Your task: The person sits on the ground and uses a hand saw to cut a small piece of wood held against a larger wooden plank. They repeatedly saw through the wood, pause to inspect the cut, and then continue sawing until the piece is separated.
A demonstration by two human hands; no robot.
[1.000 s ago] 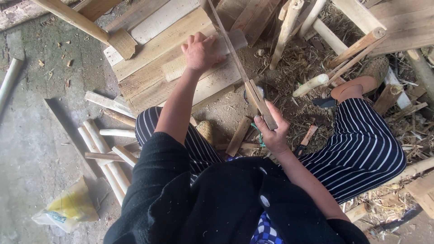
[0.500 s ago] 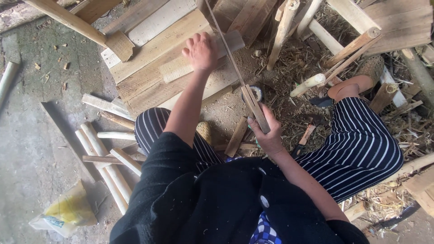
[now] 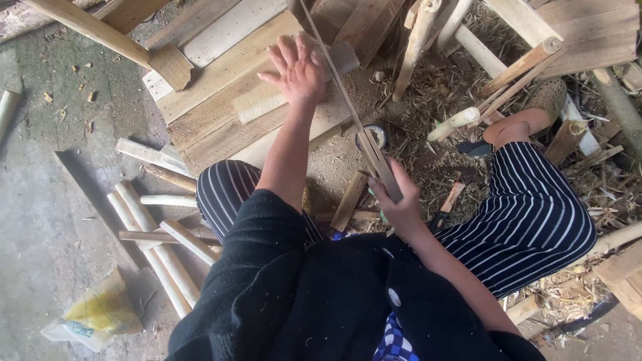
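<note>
My right hand [image 3: 399, 204] grips the near end of a long thin wooden strip [image 3: 340, 93] that runs up and away across a wooden block [image 3: 261, 103]. My left hand [image 3: 297, 67] hovers just above that block with its fingers spread, holding nothing. The block lies on a stack of flat planks [image 3: 214, 87]. My legs in striped trousers [image 3: 535, 207] sit on either side of the work spot.
Split bamboo pieces [image 3: 154, 234] lie at my left on the concrete floor, beside a yellow and white bag [image 3: 97, 314]. Sticks, poles and shavings [image 3: 461, 80] crowd the upper right. A small round tin [image 3: 372, 136] sits on the ground by the strip.
My left hand has lifted off the block and opened its fingers. My right hand has kept its hold on the strip, which shifted slightly.
</note>
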